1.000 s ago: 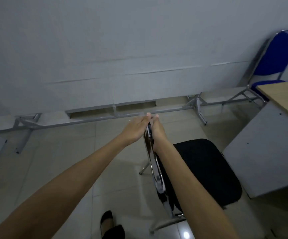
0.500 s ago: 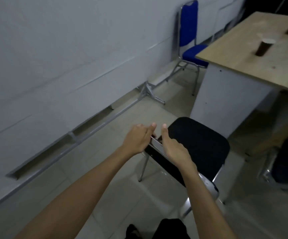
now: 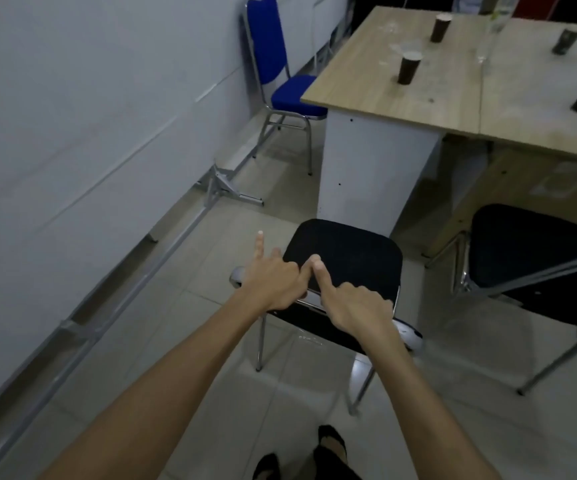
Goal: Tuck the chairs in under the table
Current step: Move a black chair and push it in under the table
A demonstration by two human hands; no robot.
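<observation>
Head view: your left hand (image 3: 273, 284) and right hand (image 3: 358, 306) clasp the top rail of the black chair (image 3: 344, 258), which stands just short of the table (image 3: 398, 109), not yet under. Light, rigid and slick chrome frame; hold the rail ends, probably.

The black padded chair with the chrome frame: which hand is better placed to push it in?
Probably the right hand: it lies flat on the black padded chair's backrest. The left hand has fingers lifted.

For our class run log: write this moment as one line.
stage: tucking | left hand, right hand: on black chair backrest | chair: short of table, facing its end panel
</observation>
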